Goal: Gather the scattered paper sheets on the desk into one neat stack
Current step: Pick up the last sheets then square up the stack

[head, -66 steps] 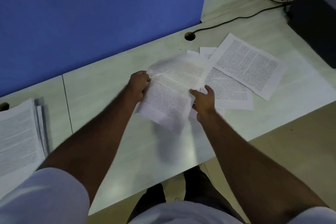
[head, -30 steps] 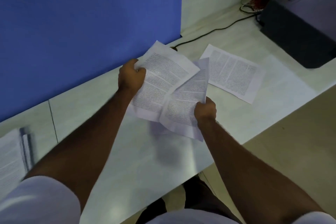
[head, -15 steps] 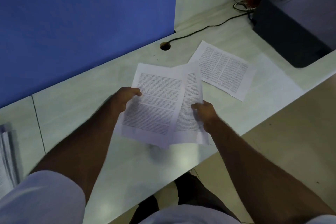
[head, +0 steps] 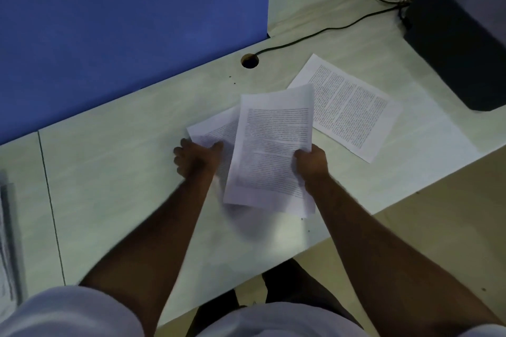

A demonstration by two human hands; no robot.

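Note:
Above the pale desk [head: 115, 172] I hold printed paper sheets in both hands. My right hand [head: 312, 164] grips the right edge of the upper sheet [head: 273, 145], which stands nearly upright in the view. My left hand [head: 195, 160] grips a second sheet [head: 216, 131] that lies skewed underneath, its corner sticking out to the left. One more printed sheet [head: 347, 104] lies flat on the desk to the right, partly overlapped by the held ones. A stack of papers [head: 6, 241] shows blurred at the far left edge.
A blue partition [head: 123, 22] backs the desk. A black cable [head: 323, 31] runs from a round grommet hole [head: 249, 61] toward a dark box-shaped device [head: 460, 44] at the right rear. The desk's front edge slants toward the lower right, with tan floor [head: 438, 227] beyond.
The two held sheets have shifted: the one in my right hand now lies on top and more upright, while the one in my left hand has slid underneath, pointing left. The view has panned a little.

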